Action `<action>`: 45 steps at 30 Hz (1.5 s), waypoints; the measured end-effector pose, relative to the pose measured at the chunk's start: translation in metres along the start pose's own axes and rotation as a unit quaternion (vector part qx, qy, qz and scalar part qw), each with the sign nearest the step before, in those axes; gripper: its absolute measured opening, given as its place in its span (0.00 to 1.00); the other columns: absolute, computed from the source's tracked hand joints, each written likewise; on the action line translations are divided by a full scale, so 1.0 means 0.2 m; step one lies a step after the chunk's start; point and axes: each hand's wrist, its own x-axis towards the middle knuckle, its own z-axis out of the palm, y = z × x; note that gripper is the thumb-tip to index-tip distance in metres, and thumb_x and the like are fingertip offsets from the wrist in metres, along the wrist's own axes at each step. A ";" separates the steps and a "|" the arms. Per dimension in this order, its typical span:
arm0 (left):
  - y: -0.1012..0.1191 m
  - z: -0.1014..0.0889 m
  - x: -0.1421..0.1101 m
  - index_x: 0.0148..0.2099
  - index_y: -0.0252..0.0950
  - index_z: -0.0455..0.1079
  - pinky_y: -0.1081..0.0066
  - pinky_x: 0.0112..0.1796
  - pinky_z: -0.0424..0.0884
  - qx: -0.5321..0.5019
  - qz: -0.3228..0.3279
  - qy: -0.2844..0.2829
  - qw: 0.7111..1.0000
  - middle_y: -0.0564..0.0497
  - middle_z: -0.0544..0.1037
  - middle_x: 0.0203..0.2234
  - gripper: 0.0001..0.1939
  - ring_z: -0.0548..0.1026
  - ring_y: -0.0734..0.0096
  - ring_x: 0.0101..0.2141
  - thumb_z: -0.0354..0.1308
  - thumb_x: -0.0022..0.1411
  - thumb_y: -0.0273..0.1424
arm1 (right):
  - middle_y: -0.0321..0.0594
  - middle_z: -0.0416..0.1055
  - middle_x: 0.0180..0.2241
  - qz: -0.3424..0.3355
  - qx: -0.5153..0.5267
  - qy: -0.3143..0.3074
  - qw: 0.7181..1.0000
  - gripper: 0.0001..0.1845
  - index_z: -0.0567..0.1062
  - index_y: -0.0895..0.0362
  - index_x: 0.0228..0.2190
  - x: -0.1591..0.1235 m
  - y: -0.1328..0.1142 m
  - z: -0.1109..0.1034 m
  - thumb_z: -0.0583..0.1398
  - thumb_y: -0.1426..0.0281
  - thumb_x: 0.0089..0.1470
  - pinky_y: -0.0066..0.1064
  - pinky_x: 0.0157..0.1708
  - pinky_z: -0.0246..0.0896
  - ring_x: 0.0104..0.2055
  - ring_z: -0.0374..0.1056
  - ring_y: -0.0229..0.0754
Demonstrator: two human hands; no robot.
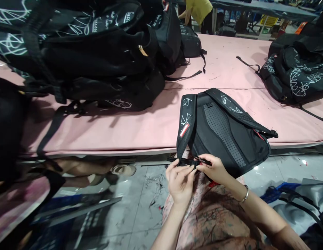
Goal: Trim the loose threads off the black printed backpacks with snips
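One padded backpack (220,130) | left fingers (180,171) pinching flat strap (186,161) | right fingers (207,169) gripping slim object (204,161)

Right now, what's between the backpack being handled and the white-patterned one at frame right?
Pink tabletop, with a dark seam running across it, between the handled backpack and the white-patterned backpack. Shows in the head view.

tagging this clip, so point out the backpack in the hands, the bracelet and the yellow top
Backpack (224,135): head view, on its dotted back panel
Bracelet (246,195): head view, on its silvery band
Yellow top (200,11): head view, on its visible middle
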 end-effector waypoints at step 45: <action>-0.01 0.00 -0.01 0.34 0.40 0.72 0.51 0.45 0.69 0.024 0.111 -0.008 0.994 0.52 0.74 0.29 0.11 0.68 0.56 0.50 0.62 0.50 0.19 | 0.32 0.65 0.25 -0.001 -0.121 -0.049 0.991 0.13 0.69 0.57 0.28 -0.13 -0.07 -0.16 0.54 0.61 0.57 0.26 0.29 0.53 0.28 0.61 0.35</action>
